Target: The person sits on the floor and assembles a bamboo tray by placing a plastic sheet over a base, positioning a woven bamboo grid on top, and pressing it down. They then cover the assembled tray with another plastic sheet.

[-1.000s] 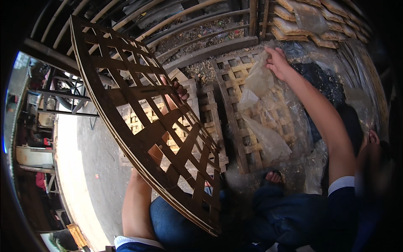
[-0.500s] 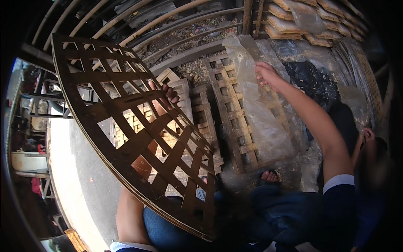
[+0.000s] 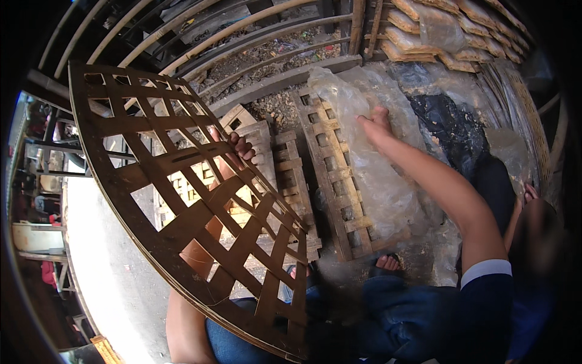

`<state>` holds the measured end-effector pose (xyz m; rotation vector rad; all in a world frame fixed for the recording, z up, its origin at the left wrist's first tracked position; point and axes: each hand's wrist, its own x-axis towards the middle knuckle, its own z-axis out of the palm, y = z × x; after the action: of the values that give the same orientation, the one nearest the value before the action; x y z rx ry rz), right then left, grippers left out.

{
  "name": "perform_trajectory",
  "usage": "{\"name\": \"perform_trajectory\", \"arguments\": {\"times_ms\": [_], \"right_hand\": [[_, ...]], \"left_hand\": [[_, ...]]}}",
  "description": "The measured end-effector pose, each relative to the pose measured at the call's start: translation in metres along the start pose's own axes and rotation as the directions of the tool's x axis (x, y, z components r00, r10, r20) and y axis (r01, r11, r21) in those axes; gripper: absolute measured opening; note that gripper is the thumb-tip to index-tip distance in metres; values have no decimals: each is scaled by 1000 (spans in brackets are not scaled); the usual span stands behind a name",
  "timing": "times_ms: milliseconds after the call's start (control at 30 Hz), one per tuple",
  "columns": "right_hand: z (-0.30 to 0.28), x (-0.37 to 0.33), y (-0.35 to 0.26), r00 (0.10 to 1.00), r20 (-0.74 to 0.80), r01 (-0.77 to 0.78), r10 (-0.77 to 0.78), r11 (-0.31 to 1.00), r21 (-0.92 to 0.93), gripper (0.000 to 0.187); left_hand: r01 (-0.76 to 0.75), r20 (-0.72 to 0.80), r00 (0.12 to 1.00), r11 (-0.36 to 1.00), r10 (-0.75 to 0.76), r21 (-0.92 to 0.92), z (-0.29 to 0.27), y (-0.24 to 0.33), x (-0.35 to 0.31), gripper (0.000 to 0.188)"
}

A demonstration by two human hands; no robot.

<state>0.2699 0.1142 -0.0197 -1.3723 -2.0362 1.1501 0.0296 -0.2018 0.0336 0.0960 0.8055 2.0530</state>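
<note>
My left hand [image 3: 242, 147] is closed around the right edge of a large brown lattice panel [image 3: 173, 161] of woven flat strips, which stands tilted at my left. The forearm shows through its openings. My right hand [image 3: 377, 123] is closed on a cloudy, crumpled plastic sheet [image 3: 385, 188]. This sheet covers most of a second wooden lattice frame [image 3: 339, 197], whose left strips remain visible. Both lie in front of my feet [image 3: 388, 262].
More wooden lattice frames [image 3: 291, 176] lie behind the panel. Flat packs [image 3: 418, 42] are stacked at the back right, near black plastic [image 3: 451, 130]. A slatted fence [image 3: 248, 27] runs along the back. Another person's hand [image 3: 531, 193] shows at the far right.
My right hand has moved slightly down, and the plastic sheet has shifted left and bunched over the frame. The lattice panel in my left hand has tilted a little to the left.
</note>
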Motion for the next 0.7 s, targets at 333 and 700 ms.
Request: {"name": "perform_trajectory", "arguments": {"times_ms": [333, 700], "right_hand": [[-12, -84, -49, 639, 650, 439, -411, 889, 131, 68], [-27, -91, -38, 772, 635, 69, -6, 995, -73, 62]], "left_hand": [[16, 60, 998, 1000, -14, -22, -6, 4, -2, 67], [-74, 21, 997, 996, 76, -53, 47, 6, -9, 67]]}}
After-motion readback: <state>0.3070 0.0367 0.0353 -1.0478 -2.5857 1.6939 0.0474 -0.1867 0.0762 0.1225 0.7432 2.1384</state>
